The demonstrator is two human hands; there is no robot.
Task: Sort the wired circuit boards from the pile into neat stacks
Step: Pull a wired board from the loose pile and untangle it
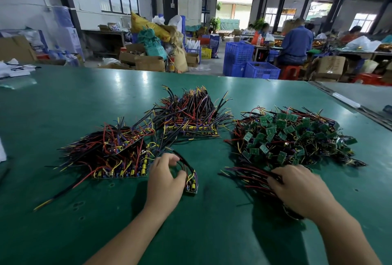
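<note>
Near the table's [63,233] front edge, your left hand [164,182] curls its fingers round the wires of one board [192,187], which rests on the green top just right of it. Your right hand [297,188] grips a bundle [248,176] of wires, touching the pile's near side. Beyond it the pile [297,137] sprawls toward the right edge. Left of centre sits one stack [118,158]; a second stack [191,120] lies farther back, mid-table.
</note>
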